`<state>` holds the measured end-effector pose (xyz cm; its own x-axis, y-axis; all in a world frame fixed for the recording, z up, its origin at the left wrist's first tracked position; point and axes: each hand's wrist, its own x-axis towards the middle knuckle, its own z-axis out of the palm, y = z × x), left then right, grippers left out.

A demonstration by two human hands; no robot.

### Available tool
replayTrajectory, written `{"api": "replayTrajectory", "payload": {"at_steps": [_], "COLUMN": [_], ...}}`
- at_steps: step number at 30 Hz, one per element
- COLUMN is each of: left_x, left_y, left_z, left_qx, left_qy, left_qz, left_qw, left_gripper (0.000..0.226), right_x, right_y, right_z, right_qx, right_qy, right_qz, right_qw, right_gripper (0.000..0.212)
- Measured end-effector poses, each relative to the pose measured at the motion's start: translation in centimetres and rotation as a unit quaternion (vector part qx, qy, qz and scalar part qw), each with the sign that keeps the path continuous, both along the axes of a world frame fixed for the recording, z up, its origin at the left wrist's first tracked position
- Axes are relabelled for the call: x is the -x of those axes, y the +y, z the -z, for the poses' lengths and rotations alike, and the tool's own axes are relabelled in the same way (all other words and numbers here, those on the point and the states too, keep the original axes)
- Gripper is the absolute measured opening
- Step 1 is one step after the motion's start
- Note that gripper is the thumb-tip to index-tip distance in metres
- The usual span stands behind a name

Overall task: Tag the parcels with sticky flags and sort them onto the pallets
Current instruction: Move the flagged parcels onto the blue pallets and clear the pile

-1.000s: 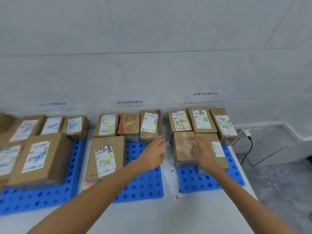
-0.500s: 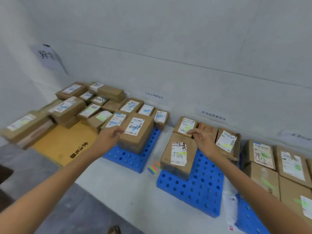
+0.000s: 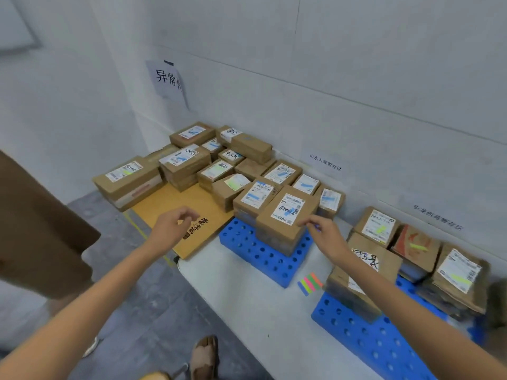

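**A:** Far left first: the wall sign [image 3: 168, 80] reads 异常件, and below it the pile [image 3: 192, 163] sits on a tan mat [image 3: 164, 207].

**B:** And the left hand [image 3: 174, 227]?

**A:** It hovers over the mat, fingers loosely curled, holding nothing. The pile lies straight ahead of it, toward the corner. The nearest long box [image 3: 127, 182] is ahead and to the left, with its long axis across the reach. That hand is nearer, so I'd expect it to make the next pick. The mat's dark characters I can't read.

**B:** Moving right?

**A:** The left pallet [image 3: 260, 253] is blue, under a label [image 3: 325, 161] reading 山水人家暂存区. Its front parcel [image 3: 285, 215] has a blue flag and a handwritten circled mark, then "50".

**B:** Right hand [image 3: 325, 237]?

**A:** Its fingertips are drawn together at that parcel's near right corner. There's a speck of purple there, but I can't tell whether it's pinching a flag.

**B:** Supplies?

**A:** The flags [image 3: 310, 283] lie on the table [image 3: 247, 311] between the pallets, just below that hand. The right pallet [image 3: 370, 338] holds yellow-flagged parcels, and its placard [image 3: 437, 220] seems to read 华龙西苑暂存区.
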<state>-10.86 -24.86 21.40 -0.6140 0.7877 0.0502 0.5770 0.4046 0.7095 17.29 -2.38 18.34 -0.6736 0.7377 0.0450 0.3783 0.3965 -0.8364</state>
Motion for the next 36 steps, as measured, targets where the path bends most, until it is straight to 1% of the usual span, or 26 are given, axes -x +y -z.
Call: {"api": "replayTrajectory", "payload": {"at_steps": [5,9,12,15,18,22,25,28,30,32,34,36], "left_x": [5.7,11.7,16.8,22.6,28.6,37.2,43.8,49.3,51.7,53.2,53.7,53.6], "left_y": [2.8,4.5,4.1,2.8,1.5,0.2,-0.2,0.3,0.9,1.3,1.4,1.1], "left_z": [0.4,-0.5,-0.6,0.0,1.4,4.5,7.0,9.2,10.8,12.7,14.3,15.1], "left_qx": [0.003,0.000,-0.004,0.001,-0.001,0.046,0.090,0.145,0.185,0.242,0.271,0.274], "left_qy": [-0.007,-0.041,-0.039,-0.045,-0.039,-0.032,-0.020,-0.008,-0.008,-0.011,-0.018,0.005], "left_qz": [0.015,0.014,0.008,-0.030,-0.061,-0.114,-0.133,-0.152,-0.152,-0.137,-0.129,-0.131], "left_qw": [1.000,0.999,0.999,0.999,0.997,0.992,0.987,0.978,0.971,0.961,0.954,0.953], "left_gripper": [0.023,0.022,0.022,0.022,0.020,0.023,0.030,0.046,0.058,0.070,0.074,0.070], "right_x": [4.8,11.9,18.1,25.4,32.5,41.8,49.5,56.8,60.5,63.0,64.6,65.3], "right_y": [1.1,2.1,1.6,0.4,-0.8,-2.3,-3.7,-5.3,-6.5,-7.8,-8.8,-9.6], "right_z": [-1.0,-2.1,-2.4,-2.4,-1.7,-0.3,0.7,2.1,3.2,4.4,5.9,7.6], "right_qx": [0.001,-0.010,-0.002,0.031,0.051,0.071,0.122,0.223,0.303,0.359,0.376,0.386], "right_qy": [-0.002,0.011,0.016,0.000,0.000,-0.048,-0.089,-0.097,-0.124,-0.156,-0.160,-0.155], "right_qz": [0.034,0.042,0.013,-0.019,-0.051,-0.095,-0.131,-0.119,-0.105,-0.105,-0.111,-0.107], "right_qw": [0.999,0.999,1.000,0.999,0.997,0.992,0.980,0.963,0.939,0.914,0.906,0.903], "right_gripper": [0.027,0.031,0.037,0.031,0.032,0.028,0.025,0.026,0.035,0.045,0.053,0.057]}}
